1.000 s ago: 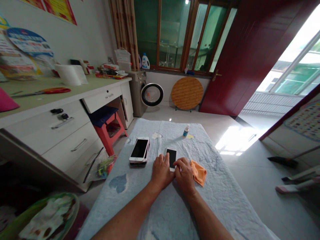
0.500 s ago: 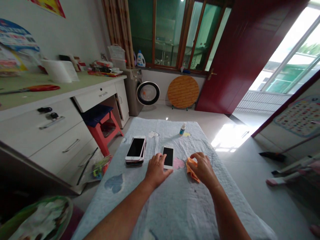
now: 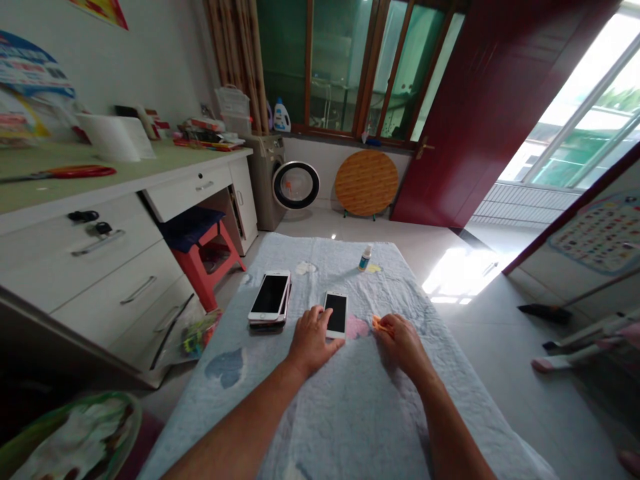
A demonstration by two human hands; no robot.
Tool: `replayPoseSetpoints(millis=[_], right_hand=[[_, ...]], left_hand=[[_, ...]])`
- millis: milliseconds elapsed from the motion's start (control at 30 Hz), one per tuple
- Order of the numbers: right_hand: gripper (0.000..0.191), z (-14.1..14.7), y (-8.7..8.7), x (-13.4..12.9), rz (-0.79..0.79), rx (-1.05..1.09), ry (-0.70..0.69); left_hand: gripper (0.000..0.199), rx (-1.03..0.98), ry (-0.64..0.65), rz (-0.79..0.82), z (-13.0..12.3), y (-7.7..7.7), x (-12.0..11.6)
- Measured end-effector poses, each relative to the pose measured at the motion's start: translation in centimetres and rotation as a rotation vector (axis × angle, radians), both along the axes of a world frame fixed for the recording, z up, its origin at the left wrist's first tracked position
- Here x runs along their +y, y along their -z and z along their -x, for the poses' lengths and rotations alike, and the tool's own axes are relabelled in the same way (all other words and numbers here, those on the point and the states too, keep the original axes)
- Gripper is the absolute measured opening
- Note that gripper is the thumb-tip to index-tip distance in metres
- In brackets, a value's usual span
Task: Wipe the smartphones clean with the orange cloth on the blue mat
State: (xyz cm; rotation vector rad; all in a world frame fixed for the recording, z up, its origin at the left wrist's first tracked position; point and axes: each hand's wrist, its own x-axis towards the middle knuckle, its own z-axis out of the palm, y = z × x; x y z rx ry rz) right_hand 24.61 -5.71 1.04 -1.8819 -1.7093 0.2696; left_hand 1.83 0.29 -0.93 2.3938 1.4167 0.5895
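Observation:
A white smartphone [image 3: 337,315] with a dark screen lies face up on the cloth-covered table. My left hand [image 3: 313,337] grips it from the lower left, fingers along its left edge and thumb by its bottom edge. To the right, my right hand [image 3: 401,340] is closed on an orange cloth [image 3: 379,325], which is bunched and mostly hidden under the fingers. Left of my left hand lies a stack of phones [image 3: 271,297], a white one on top. A small spray bottle [image 3: 365,258] with a blue label stands upright farther back.
A pale blue patterned cloth [image 3: 320,400] covers the table. On the left are a red stool [image 3: 213,257], a white desk [image 3: 120,250] and a bin [image 3: 133,427] at the lower corner. Behind the table stand a washing machine [image 3: 265,180] with its door open and a round wooden tabletop [image 3: 367,181].
My right hand has closed on the orange cloth and gathered it into a bunch under the fingers. My left hand and the smartphone have stayed in place.

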Motion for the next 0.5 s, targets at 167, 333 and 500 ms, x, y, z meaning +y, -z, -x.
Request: replayPoseSetpoints(millis=[167, 333, 500], right_hand=[[0.028, 1.5, -0.5, 0.2, -0.015, 0.227, 0.004], [0.026, 1.5, 0.0, 0.2, -0.02, 0.162, 0.05], [0.021, 1.6, 0.2, -0.2, 0.005, 0.16, 0.072]], left_hand=[[0.064, 0.005, 0.014, 0.011, 0.0, -0.1, 0.0], [0.063, 0.007, 0.017, 0.012, 0.1, 0.0, 0.0], [0.064, -0.002, 0.016, 0.001, 0.1, 0.0, 0.0]])
